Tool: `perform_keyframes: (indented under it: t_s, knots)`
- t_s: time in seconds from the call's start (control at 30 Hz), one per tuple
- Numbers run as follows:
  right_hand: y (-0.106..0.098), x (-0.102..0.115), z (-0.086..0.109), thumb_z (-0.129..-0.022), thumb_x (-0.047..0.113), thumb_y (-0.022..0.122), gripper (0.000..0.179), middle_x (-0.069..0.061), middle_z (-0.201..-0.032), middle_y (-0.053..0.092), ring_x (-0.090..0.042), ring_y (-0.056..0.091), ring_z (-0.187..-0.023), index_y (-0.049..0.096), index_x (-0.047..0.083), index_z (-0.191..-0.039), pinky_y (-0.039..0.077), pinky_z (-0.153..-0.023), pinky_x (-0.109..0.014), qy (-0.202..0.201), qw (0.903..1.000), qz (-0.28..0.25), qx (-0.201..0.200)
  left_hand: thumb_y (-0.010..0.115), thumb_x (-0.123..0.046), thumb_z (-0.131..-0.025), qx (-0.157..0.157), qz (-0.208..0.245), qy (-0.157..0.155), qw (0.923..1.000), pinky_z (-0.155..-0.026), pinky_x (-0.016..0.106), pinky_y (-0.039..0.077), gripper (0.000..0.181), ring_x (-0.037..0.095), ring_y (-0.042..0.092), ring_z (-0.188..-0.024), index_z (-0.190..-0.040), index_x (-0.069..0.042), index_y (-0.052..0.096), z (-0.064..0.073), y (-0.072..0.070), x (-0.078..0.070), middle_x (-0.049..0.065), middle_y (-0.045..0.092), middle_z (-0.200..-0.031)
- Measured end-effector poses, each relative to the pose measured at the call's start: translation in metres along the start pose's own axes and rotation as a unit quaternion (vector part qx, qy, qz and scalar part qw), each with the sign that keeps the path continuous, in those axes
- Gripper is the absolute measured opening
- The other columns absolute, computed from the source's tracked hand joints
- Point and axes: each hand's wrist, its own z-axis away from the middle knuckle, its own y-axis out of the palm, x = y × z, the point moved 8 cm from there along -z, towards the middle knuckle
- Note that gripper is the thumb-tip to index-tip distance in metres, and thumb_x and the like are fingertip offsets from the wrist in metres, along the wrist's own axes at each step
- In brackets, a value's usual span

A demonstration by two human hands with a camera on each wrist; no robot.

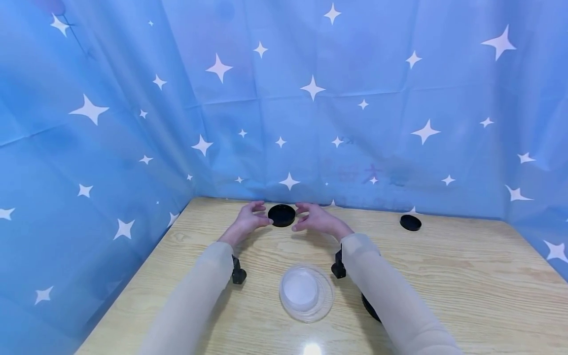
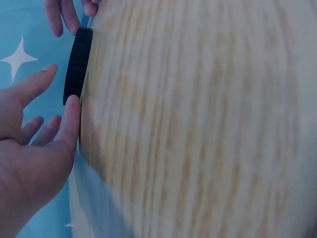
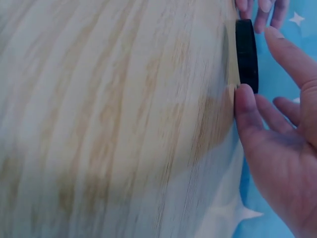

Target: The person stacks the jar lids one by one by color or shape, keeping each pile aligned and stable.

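Observation:
A round, shallow black lid or dish (image 1: 281, 215) lies at the back edge of the wooden table. To its left is my left hand (image 1: 250, 218), thumb and fingers loosely bent and spread apart. My right hand (image 1: 316, 219) mirrors it on the other side, a small gap showing between fingertips and rim in the head view. In the left wrist view the thumb of the left hand (image 2: 42, 148) is close to the rim of the black lid (image 2: 78, 64); contact is unclear. The right wrist view shows the right hand (image 3: 277, 144) likewise beside the black lid (image 3: 246, 55).
Clear round plastic pieces (image 1: 326, 296), one stacked on another, sit between the forearms. A smaller black round lid (image 1: 410, 222) lies at the back right. Under the right sleeve another black round object (image 1: 370, 307) is partly hidden. A blue star-patterned curtain (image 1: 355, 123) hangs behind the table.

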Motion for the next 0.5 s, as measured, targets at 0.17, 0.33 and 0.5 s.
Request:
perform_keyframes:
  t_s: [0.17,0.33,0.5]
  knots:
    - [-0.001,-0.004,-0.002,-0.093,0.012,0.076,0.086,-0.024,-0.154,0.042,-0.037,0.057,-0.127,0.024,-0.002,-0.160,0.049,-0.103,-0.046,0.006,0.9999,-0.012,0.001,0.074,0.007,-0.087,0.000,0.004,-0.003,1.0000,-0.101,0.040,0.052,0.080,0.041,0.049,-0.134,-0.156,0.004,0.033,0.002,0.000,0.000,0.025,0.041,-0.152]
    - [-0.004,-0.008,-0.005,-0.094,0.013,0.076,0.084,-0.024,-0.153,0.043,-0.037,0.057,-0.126,0.026,-0.002,-0.159,0.048,-0.104,-0.047,0.011,0.9999,-0.002,-0.012,0.074,0.007,-0.087,0.004,0.000,-0.002,1.0000,-0.101,0.040,0.052,0.078,0.041,0.050,-0.134,-0.155,0.005,0.034,-0.001,0.000,0.002,0.026,0.041,-0.152]
    - [-0.003,-0.011,-0.012,-0.092,0.012,0.078,0.082,-0.025,-0.149,0.047,-0.036,0.059,-0.122,0.030,-0.003,-0.158,0.052,-0.100,-0.042,0.015,0.9996,0.012,-0.022,0.073,0.009,-0.088,0.022,-0.001,-0.006,0.9997,-0.103,0.041,0.051,0.077,0.042,0.048,-0.135,-0.155,0.006,0.034,-0.004,0.001,0.005,0.026,0.039,-0.154]
